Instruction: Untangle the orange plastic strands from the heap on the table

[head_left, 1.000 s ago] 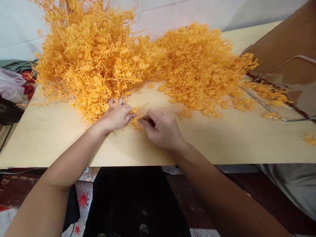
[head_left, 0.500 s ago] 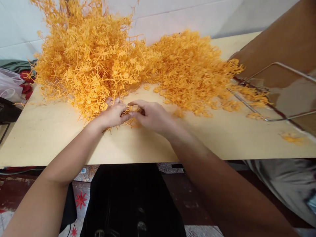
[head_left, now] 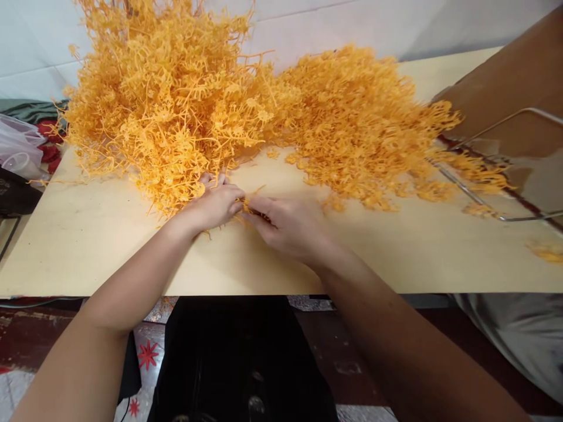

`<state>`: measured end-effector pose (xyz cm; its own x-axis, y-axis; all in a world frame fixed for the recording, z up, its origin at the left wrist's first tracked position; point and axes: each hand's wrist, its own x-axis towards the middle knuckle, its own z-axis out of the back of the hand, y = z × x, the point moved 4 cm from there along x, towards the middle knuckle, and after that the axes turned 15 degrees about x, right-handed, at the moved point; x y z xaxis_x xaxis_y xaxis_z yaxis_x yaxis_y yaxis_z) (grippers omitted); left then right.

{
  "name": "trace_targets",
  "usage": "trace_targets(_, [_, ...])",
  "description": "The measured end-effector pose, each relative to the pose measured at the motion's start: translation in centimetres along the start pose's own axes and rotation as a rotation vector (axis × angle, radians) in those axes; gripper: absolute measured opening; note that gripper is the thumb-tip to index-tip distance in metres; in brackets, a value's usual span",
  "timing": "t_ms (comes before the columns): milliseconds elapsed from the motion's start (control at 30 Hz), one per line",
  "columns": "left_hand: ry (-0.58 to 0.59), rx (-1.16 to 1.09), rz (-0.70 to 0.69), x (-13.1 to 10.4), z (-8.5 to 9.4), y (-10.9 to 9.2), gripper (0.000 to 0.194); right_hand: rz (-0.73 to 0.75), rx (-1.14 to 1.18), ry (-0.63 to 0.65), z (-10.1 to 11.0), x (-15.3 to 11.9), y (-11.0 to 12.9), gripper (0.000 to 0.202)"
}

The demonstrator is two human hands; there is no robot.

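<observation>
A tall heap of orange branching plastic pieces (head_left: 176,111) stands at the left and back of the pale table (head_left: 109,234). A flatter pile of orange flower-like pieces (head_left: 356,129) lies right of it. At the lower edge of the tall heap, my left hand (head_left: 215,205) is closed on a small orange piece. Just to the right, my right hand (head_left: 285,225) pinches orange material between thumb and fingers, close to the left fingertips. The fingers hide most of what both hands hold.
A brown cardboard box (head_left: 510,88) and a bent metal wire frame (head_left: 466,187) are at the right. Plastic bags (head_left: 20,140) and a black object (head_left: 17,193) sit at the left edge. The wall rises behind.
My right hand has moved a little right and down, away from my left hand, opening a small gap between them. The whole view has shifted slightly.
</observation>
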<state>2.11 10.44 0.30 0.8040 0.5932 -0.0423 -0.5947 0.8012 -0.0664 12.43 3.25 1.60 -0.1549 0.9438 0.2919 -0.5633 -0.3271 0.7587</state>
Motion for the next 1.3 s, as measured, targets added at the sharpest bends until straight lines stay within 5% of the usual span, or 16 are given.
trace_targets(133, [0.02, 0.003, 0.001, 0.8, -0.3, -0.7, 0.021, 0.038, 0.116, -0.083, 0.1, -1.8, 0.5, 0.027])
trace_targets(300, [-0.045, -0.028, 0.192, 2.1, -0.6, 0.9, 0.026, 0.256, 0.215, 0.053, 1.0, -3.7, 6.1, 0.023])
trace_targets(367, [-0.056, -0.103, 0.18, 2.0, -0.4, 1.3, 0.028, 0.227, 0.164, -0.027, 2.4, -3.3, 6.5, 0.022])
trace_targets(533, [-0.1, -0.315, 0.08, 0.6, 0.4, 1.7, 0.027, -0.152, 0.044, -0.498, 8.6, -0.8, -1.1, 0.01])
trace_targets(667, [-0.112, -0.401, 0.05, 0.1, 0.6, 1.9, 0.027, -0.496, -0.125, -0.538, 12.7, 0.1, -7.5, 0.027])
trace_targets(767, [-0.108, -0.408, 0.047, 0.3, 0.5, 2.0, 0.025, -0.495, -0.34, -0.562, 13.7, 0.2, -7.5, 0.037])
trace_targets(867, [-0.099, -0.39, 0.051, 0.7, 0.4, 1.9, 0.026, -0.333, -0.408, -0.581, 11.4, 0.2, -4.4, 0.021])
trace_targets(967, [-0.099, -0.361, 0.056, 0.9, 0.3, 1.8, 0.027, -0.188, -0.221, -0.287, 6.0, 0.9, -1.5, 0.023])
trace_targets(1067, [-0.135, -0.331, 0.057, 1.0, 0.3, 1.9, 0.027, -0.124, -0.225, -0.122, 1.8, 1.7, -0.2, 0.025])
trace_targets(1300, [-0.142, -0.242, -0.022, 0.9, 0.1, 1.3, 0.027, 0.015, -0.166, -0.037, 0.4, 1.5, -0.5, 0.025])
